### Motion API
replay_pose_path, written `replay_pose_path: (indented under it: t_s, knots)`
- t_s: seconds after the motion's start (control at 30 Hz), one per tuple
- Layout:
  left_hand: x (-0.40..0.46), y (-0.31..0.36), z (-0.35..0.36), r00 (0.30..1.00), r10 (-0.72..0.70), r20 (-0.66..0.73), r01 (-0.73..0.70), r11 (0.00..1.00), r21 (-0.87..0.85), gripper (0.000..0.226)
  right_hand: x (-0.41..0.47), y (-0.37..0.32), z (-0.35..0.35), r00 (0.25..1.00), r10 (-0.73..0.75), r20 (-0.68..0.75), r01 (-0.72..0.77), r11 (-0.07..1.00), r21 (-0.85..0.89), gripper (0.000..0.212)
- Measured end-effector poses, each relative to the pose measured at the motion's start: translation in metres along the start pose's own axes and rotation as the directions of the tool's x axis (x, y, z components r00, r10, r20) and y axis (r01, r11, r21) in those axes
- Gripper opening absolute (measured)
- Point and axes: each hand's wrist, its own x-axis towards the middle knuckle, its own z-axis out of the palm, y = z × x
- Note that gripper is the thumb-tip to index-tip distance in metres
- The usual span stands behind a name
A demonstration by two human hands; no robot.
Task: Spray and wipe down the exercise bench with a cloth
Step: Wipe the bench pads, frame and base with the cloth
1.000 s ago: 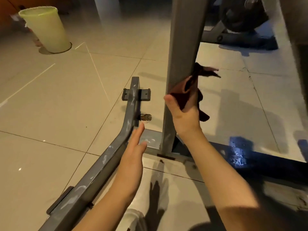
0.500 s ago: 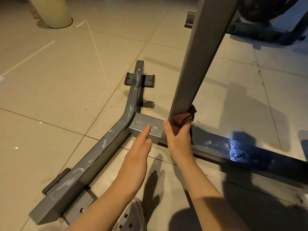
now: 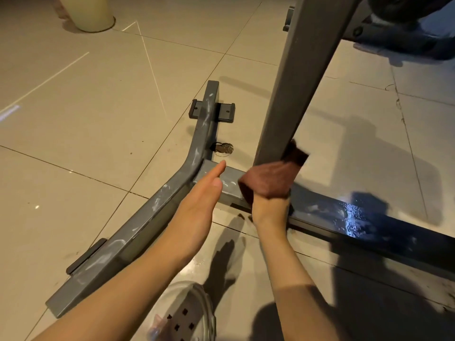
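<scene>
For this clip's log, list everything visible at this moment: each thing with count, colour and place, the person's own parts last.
Metal bench frame: one, grey with pale streaks; bent base bar, cross bar and slanted upright post on the floor.
Dark reddish-brown cloth: one, at the foot of the upright post.
Black rubber foot pads: two seen, under the base bar's far and near ends.
Pale green plastic bin: one, top left, cut off by the frame.
Dark exercise machine: one, top right, partly shown.
Beige tiled floor: wet patch by the right-hand bar.
Pale perforated shoe: one, bottom centre.
Left hand: open, fingers straight, over the cross bar.
Right hand: grips the cloth.
</scene>
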Motion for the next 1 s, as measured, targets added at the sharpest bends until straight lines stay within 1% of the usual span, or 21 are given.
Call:
replay_pose_path:
  t_s: [0.03,0.07,0.13,0.2,0.27,0.3,0.33,0.37,0.43,0.47,0.53,0.57,0.63,0.67,0.7,0.73,0.8,0.87,0.9,0.97,1.0]
  knots:
    - [0.002,0.003,0.001,1.0,0.012,0.006,-0.012,1.0,-0.008,0.047,0.001,0.013,0.0,0.996,0.091,0.001,-0.091,0.996,-0.021,0.026]
    - [0.004,0.006,0.003,1.0,0.023,0.011,-0.023,1.0,-0.008,0.047,0.002,0.02,0.0,0.991,0.13,0.002,-0.13,0.991,-0.039,0.034]
    - [0.007,0.009,0.007,0.999,0.034,0.018,-0.033,0.999,-0.013,0.052,0.001,0.023,0.001,0.994,0.108,0.009,-0.107,0.994,-0.031,0.044]
    - [0.007,0.011,0.011,0.999,0.032,0.014,-0.032,0.999,-0.036,0.055,-0.005,0.007,-0.002,0.999,0.052,0.016,-0.052,0.999,0.012,0.05]
    - [0.006,0.014,0.012,0.999,0.041,0.0,-0.041,0.997,-0.066,0.051,-0.011,-0.022,-0.007,0.994,-0.111,-0.009,0.111,0.989,0.095,0.047]
    - [0.005,0.017,0.013,0.999,0.044,-0.006,-0.044,0.995,-0.088,0.05,-0.012,-0.038,-0.01,0.977,-0.212,-0.034,0.215,0.97,0.117,0.049]
    - [0.004,0.022,0.014,0.999,0.05,-0.012,-0.052,0.992,-0.114,0.05,-0.015,-0.056,-0.014,0.952,-0.3,-0.052,0.304,0.946,0.113,0.052]
    - [0.003,0.027,0.014,0.998,0.062,-0.022,-0.065,0.988,-0.14,0.05,-0.017,-0.074,-0.018,0.926,-0.375,-0.036,0.377,0.92,0.108,0.056]
    - [0.002,0.038,0.015,0.993,0.102,-0.053,-0.11,0.979,-0.17,0.052,-0.02,-0.108,-0.026,0.882,-0.471,0.01,0.469,0.88,0.072,0.063]
    - [0.001,0.043,0.016,0.99,0.119,-0.075,-0.131,0.974,-0.183,0.053,-0.024,-0.125,-0.028,0.87,-0.491,0.047,0.489,0.871,0.056,0.055]
    - [-0.001,0.051,0.018,0.985,0.132,-0.109,-0.152,0.966,-0.207,0.059,-0.026,-0.146,-0.031,0.856,-0.495,0.153,0.492,0.869,0.055,0.012]
    - [-0.002,0.052,0.018,0.984,0.127,-0.126,-0.153,0.964,-0.219,0.062,-0.023,-0.149,-0.034,0.849,-0.489,0.202,0.49,0.87,0.048,0.01]
    - [-0.003,0.054,0.022,0.98,0.117,-0.159,-0.154,0.959,-0.239,0.065,-0.024,-0.155,-0.043,0.825,-0.474,0.307,0.505,0.863,-0.025,0.013]
    - [-0.003,0.055,0.024,0.979,0.115,-0.171,-0.155,0.959,-0.239,0.066,-0.026,-0.159,-0.048,0.821,-0.467,0.329,0.514,0.855,-0.071,0.014]
    - [-0.003,0.056,0.027,0.978,0.114,-0.175,-0.154,0.959,-0.237,0.067,-0.025,-0.16,-0.051,0.816,-0.471,0.335,0.525,0.846,-0.091,0.023]
    - [-0.004,0.057,0.03,0.978,0.111,-0.178,-0.152,0.959,-0.239,0.067,-0.026,-0.162,-0.053,0.812,-0.477,0.336,0.533,0.841,-0.095,0.035]
    - [-0.005,0.057,0.036,0.977,0.118,-0.178,-0.161,0.955,-0.25,0.059,-0.026,-0.168,-0.051,0.796,-0.541,0.272,0.571,0.82,-0.04,0.049]
    - [-0.005,0.055,0.038,0.971,0.153,-0.185,-0.194,0.954,-0.231,0.05,-0.025,-0.172,-0.041,0.736,-0.658,0.159,0.665,0.747,0.01,0.057]
    - [-0.005,0.053,0.037,0.968,0.166,-0.188,-0.206,0.954,-0.217,0.051,-0.024,-0.171,-0.035,0.714,-0.693,0.104,0.693,0.72,0.044,0.061]
    - [-0.004,0.051,0.035,0.968,0.172,-0.182,-0.208,0.957,-0.202,0.051,-0.022,-0.162,-0.025,0.701,-0.712,0.051,0.708,0.702,0.076,0.067]
    - [-0.003,0.051,0.033,0.967,0.177,-0.185,-0.214,0.956,-0.2,0.05,-0.02,-0.156,-0.022,0.712,-0.7,0.057,0.697,0.714,0.065,0.068]
